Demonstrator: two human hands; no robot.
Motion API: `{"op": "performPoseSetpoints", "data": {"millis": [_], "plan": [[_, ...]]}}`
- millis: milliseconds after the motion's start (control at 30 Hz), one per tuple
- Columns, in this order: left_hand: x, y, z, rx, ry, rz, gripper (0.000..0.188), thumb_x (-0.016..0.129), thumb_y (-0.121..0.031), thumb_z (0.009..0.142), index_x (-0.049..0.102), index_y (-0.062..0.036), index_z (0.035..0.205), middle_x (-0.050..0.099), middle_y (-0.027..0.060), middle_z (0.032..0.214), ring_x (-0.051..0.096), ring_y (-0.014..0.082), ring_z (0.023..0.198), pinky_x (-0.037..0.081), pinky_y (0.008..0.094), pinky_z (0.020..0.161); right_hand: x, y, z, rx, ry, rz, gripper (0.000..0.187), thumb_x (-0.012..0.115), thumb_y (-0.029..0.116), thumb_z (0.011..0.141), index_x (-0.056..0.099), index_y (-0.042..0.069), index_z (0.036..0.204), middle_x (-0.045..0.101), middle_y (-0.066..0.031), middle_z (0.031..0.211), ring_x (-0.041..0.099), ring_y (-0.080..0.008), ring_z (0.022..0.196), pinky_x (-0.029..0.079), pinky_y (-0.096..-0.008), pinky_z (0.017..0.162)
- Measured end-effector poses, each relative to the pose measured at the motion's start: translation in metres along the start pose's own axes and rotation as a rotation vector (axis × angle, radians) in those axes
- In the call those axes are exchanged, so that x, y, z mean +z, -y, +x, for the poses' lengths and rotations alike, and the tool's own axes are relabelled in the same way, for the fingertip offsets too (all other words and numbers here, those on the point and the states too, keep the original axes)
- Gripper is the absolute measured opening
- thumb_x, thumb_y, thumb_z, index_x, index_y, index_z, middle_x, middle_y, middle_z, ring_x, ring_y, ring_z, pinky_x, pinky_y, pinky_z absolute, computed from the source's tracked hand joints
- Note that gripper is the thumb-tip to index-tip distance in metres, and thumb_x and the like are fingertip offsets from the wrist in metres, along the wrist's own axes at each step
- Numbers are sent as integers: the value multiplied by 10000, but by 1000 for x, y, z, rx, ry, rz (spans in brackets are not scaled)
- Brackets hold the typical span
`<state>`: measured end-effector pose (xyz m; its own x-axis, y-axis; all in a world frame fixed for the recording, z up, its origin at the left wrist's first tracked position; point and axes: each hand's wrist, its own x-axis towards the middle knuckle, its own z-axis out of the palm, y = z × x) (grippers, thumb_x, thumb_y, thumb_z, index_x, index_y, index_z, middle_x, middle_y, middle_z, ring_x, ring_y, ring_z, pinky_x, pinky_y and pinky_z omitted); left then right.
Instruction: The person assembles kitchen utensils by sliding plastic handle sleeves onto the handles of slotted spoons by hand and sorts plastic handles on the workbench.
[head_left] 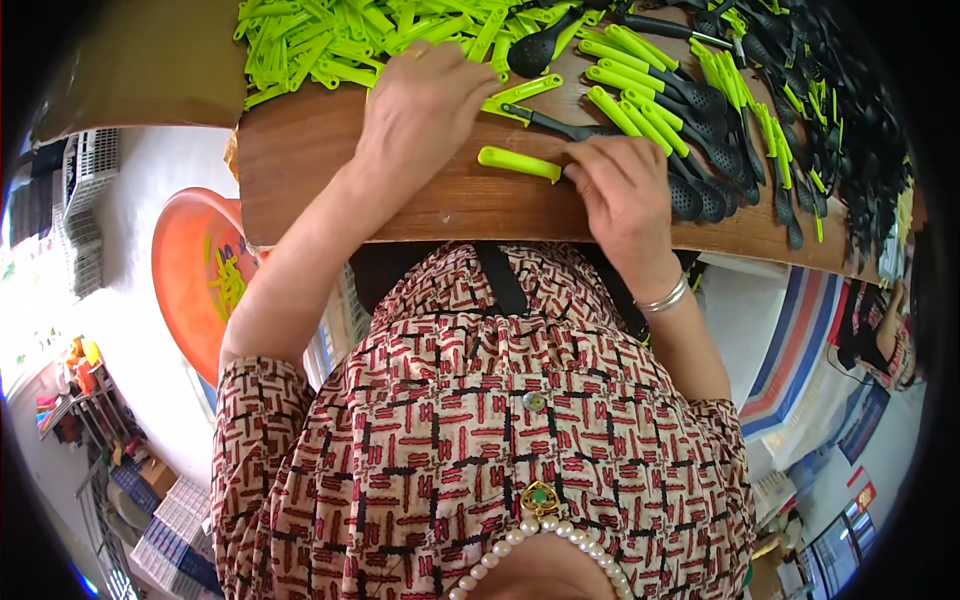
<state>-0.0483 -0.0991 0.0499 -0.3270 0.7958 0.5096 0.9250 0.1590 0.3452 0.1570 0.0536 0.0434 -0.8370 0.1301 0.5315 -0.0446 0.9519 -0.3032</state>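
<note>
Bent over the near edge of a pile of lime-green plastic handles point(300, 45) is my left hand point(425, 110). Its thumb and fingers come together in a pinch, and what lies between them is hidden. My right hand point(622, 190) is closed, with fingers curled and thumb pressed in, just at the right end of a single green handle point(518, 163). I cannot make out what it grips. A black kitchen utensil point(560, 125) passes behind the right fingers. Beside that hand, black slotted spoons point(700, 125) with green handles lie side by side.
The brown wooden table point(400, 210) ends close to my body. Many black utensil heads point(840, 90) heap up at the right. A black ladle point(533, 52) rests by the handle pile. At the lower left stands an orange basin point(185, 270) with green pieces inside.
</note>
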Motion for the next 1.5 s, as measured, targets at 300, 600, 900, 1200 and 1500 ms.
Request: {"op": "performPoseSetpoints", "data": {"millis": [300, 600, 900, 1200, 1500], "plan": [[17, 6, 35, 121, 117, -55, 262, 728, -270, 891, 694, -47, 1024, 646, 119, 972, 641, 308, 908, 521, 398, 742, 21, -1, 21, 54, 34, -177, 195, 774, 152, 809, 676, 85, 963, 637, -53, 971, 595, -270, 916, 453, -414, 794], [-54, 17, -66, -905, -98, -803, 203, 690, -45, 953, 622, 20, 1133, 687, 70, 857, 663, 103, 729, 538, 229, 625, 19, 2, 25, 21, 28, -78, 247, 795, 164, 798, 682, 115, 1012, 618, -16, 923, 590, -237, 922, 430, -408, 798], [-45, -7, -60, -934, -96, -1016, 295, 670, 33, 947, 493, -3, 1180, 687, 129, 927, 720, 161, 814, 602, 252, 682, 32, 8, 27, 51, 108, 74, 189, 804, 104, 773, 695, 116, 926, 613, -4, 912, 593, -225, 897, 424, -398, 795], [-31, -27, -40, -946, -12, -801, 153, 703, -50, 934, 641, -8, 1067, 714, 46, 881, 697, 93, 755, 565, 230, 648, 36, 8, 26, 80, 75, 108, 187, 810, 147, 761, 711, 118, 916, 626, -12, 924, 596, -243, 916, 431, -404, 801], [-56, 32, -58, -347, -142, 326, 211, 750, -175, 871, 742, -124, 1075, 672, 65, 1024, 584, 327, 1028, 452, 441, 928, 36, 7, 27, 133, 88, 139, 136, 812, 136, 761, 721, 110, 859, 614, -8, 859, 582, -243, 862, 437, -395, 794]]}}
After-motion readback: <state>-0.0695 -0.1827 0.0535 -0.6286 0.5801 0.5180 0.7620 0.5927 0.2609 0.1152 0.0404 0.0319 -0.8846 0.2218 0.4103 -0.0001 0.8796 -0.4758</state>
